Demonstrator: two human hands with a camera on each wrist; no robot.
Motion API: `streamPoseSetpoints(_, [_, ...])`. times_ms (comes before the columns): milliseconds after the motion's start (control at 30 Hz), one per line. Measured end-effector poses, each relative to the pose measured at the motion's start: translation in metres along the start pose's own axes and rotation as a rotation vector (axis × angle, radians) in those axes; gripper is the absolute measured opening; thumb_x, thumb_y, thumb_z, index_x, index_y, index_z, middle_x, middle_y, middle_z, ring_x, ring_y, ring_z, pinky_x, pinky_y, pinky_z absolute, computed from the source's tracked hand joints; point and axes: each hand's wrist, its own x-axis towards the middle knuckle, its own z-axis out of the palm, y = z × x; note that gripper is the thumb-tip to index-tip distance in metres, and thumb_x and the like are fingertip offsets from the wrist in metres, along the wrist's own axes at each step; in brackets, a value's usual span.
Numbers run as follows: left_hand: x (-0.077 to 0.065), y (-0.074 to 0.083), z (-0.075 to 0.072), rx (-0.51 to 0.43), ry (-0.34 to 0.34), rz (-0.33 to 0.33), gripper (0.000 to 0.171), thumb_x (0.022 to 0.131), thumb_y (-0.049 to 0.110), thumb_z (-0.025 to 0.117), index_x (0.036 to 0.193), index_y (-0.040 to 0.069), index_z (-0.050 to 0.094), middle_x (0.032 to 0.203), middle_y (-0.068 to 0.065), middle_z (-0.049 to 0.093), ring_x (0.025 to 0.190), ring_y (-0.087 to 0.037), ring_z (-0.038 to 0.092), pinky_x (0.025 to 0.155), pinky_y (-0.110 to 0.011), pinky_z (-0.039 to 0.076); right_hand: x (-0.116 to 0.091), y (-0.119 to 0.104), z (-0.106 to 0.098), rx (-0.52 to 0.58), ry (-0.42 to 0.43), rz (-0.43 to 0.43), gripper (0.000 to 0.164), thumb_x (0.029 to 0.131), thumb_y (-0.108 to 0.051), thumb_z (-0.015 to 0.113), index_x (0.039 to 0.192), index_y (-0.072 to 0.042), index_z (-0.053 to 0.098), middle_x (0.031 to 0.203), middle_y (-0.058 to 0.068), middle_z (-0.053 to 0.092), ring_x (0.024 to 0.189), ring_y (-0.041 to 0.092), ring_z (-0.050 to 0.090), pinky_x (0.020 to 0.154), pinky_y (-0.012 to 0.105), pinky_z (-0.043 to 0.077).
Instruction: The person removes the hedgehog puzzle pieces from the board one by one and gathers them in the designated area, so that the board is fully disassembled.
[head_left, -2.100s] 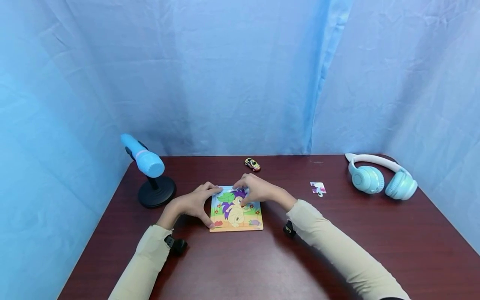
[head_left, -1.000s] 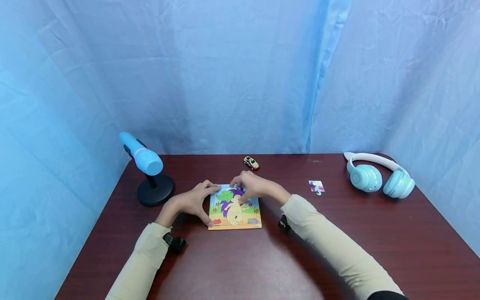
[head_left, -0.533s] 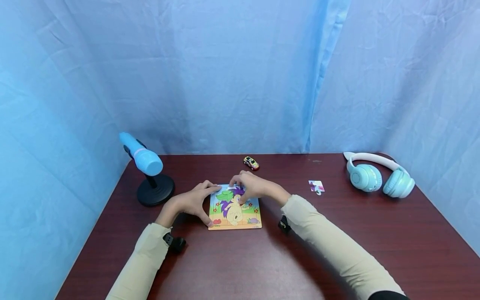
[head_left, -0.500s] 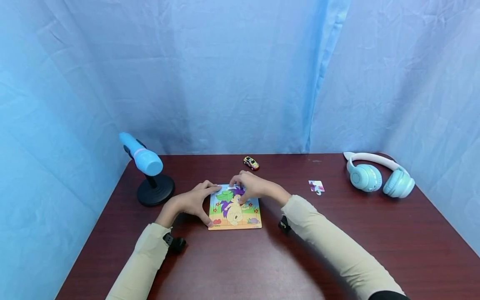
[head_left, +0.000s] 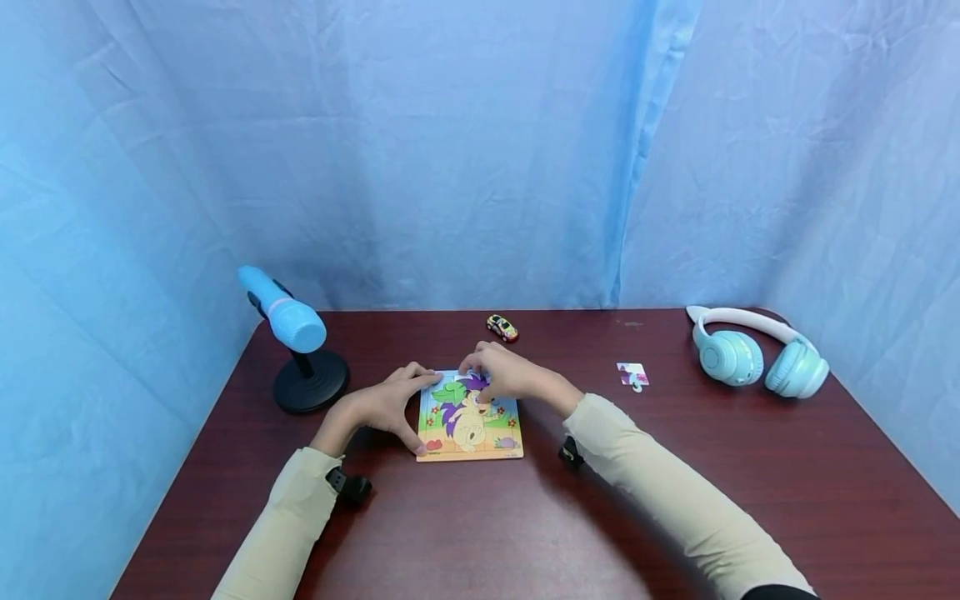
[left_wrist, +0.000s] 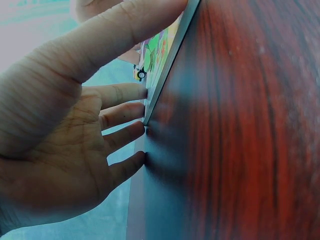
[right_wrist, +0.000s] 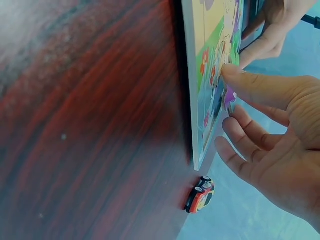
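Note:
A square jigsaw puzzle board (head_left: 491, 443) with a purple-haired cartoon animal lies on the table. My left hand (head_left: 386, 408) spans its left side, thumb at the near corner. The left wrist view shows that hand's fingers (left_wrist: 122, 114) fairly straight, tips against the board's edge. Over the upper part of the picture, my right hand (head_left: 506, 371) pinches a purple puzzle piece (right_wrist: 230, 97). In the right wrist view this piece stands tilted above the board surface, partly hidden by the thumb. A loose puzzle piece (head_left: 633, 374) lies farther right on the table.
A toy car (head_left: 502, 327) sits beyond the board. At the left stands a blue microphone (head_left: 298, 325) on a round black base (head_left: 311, 382). Mint headphones (head_left: 731, 358) lie at the right. Blue cloth (head_left: 450, 167) hangs behind the dark wooden table (head_left: 465, 533).
The view has shifted very slightly. Both hands keep nearly the same place on the board, and the right hand still pinches the puzzle piece.

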Motion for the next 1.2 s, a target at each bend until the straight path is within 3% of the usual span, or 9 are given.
streamPoseSetpoints(433, [-0.001,-0.002,0.001,0.031,0.004,0.006,0.111,0.072,0.034,0.094,0.159,0.003,0.032,0.143,-0.014,0.039,0.133,-0.032,0.038,0.111,-0.053,0.043,-0.002,-0.003,0.000,-0.022,0.021,-0.034,0.050,0.084,-0.008,0.083,0.131,-0.007,0.067,0.118,0.011,0.058,0.103,0.021,0.050,0.084,0.036,0.051])
streamPoseSetpoints(767, [0.000,0.000,0.000,0.035,-0.007,0.006,0.111,0.073,0.035,0.093,0.159,0.003,0.031,0.145,-0.015,0.038,0.133,-0.032,0.037,0.112,-0.053,0.042,-0.003,-0.002,0.001,-0.064,0.036,-0.022,0.049,0.083,-0.010,0.083,0.130,-0.010,0.069,0.118,0.010,0.058,0.106,0.022,0.052,0.084,0.038,0.053])
streamPoseSetpoints(1200, [-0.001,-0.001,0.000,0.023,-0.001,0.009,0.112,0.072,0.035,0.094,0.159,0.003,0.032,0.145,-0.015,0.038,0.135,-0.033,0.036,0.112,-0.054,0.041,-0.015,0.023,-0.004,-0.050,0.078,-0.026,0.043,0.084,-0.011,0.078,0.127,-0.013,0.071,0.115,0.007,0.060,0.105,0.022,0.052,0.084,0.037,0.051])
